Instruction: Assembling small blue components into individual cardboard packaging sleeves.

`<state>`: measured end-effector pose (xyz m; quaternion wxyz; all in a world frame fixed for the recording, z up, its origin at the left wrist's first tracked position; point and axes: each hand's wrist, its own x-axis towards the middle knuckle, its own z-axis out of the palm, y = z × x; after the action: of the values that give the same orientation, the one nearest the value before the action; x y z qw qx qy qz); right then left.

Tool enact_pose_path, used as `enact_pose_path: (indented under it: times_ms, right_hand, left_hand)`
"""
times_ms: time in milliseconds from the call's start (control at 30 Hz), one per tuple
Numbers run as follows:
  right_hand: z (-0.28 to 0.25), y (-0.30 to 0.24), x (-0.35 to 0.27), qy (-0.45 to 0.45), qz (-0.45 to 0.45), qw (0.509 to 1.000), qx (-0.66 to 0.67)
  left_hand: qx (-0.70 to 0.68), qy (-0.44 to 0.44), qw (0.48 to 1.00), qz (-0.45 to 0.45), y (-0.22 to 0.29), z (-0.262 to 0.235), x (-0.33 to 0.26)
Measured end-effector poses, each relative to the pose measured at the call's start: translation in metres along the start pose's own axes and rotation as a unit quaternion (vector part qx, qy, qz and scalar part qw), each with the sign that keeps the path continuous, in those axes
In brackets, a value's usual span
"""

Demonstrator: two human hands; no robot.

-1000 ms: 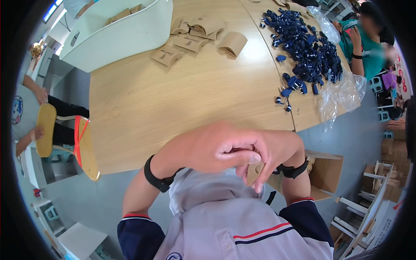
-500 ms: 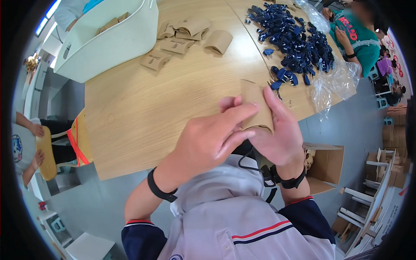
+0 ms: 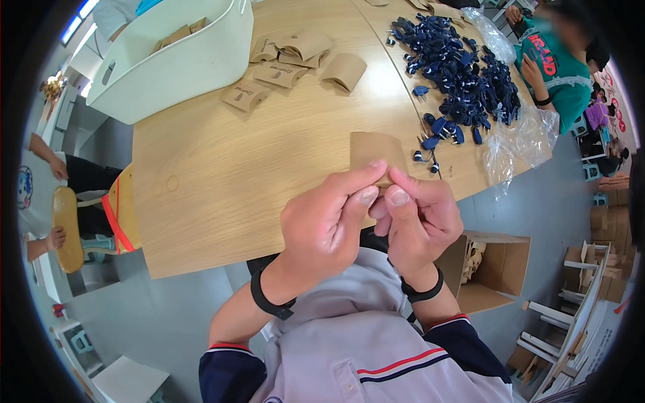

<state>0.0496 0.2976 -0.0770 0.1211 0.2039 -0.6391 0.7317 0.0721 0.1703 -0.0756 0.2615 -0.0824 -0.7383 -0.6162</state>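
Observation:
Over the near edge of the wooden table, a brown kraft pillow box [image 3: 375, 149] is pinched at its near end by both hands. My left hand [image 3: 332, 211] has its thumb and fingers closed on the left side of that end. The right hand [image 3: 423, 215] grips beside it, its thumb close to the left one. Fingers cover the near end, so its flap is hidden. Beyond the hands lie several more kraft pillow boxes [image 3: 344, 72] on the table. To the right of the box sits a heap of dark blue earphones [image 3: 457, 74] with plugs and cords.
A white plastic tub [image 3: 181, 74] with brown boxes inside stands at the table's [image 3: 222, 195] far left. Clear plastic bags [image 3: 517, 138] lie along the right edge. An open carton [image 3: 494, 269] stands below on the right. Co-workers are at the left and far right, one holding a yellow stool [image 3: 65, 228].
The pillow box has turned and shifted slightly left. Both hands have moved to its near end, the right one going from an open, supporting palm to a pinch.

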Motion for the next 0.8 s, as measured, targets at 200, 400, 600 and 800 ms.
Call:
enact_pose_path:
  times_ms: [200, 400, 600, 800]
  right_hand:
    - [-0.003, -0.016, 0.009, -0.093, 0.061, 0.994, 0.01]
    - [-0.078, -0.012, 0.018, 0.049, 0.075, 0.955, -0.282]
    - [-0.117, 0.019, 0.067, -0.129, 0.028, 0.872, -0.472]
    - [-0.133, 0.066, 0.083, -0.277, -0.133, 0.796, -0.522]
  left_hand:
    - [0.043, 0.022, 0.999, -0.002, 0.021, -0.04, 0.015]
    - [0.267, 0.146, 0.95, 0.064, 0.024, -0.149, 0.143]
    - [0.496, -0.032, 0.868, 0.018, -0.054, -0.217, 0.206]
    - [0.622, -0.09, 0.764, 0.143, -0.073, -0.19, 0.168]
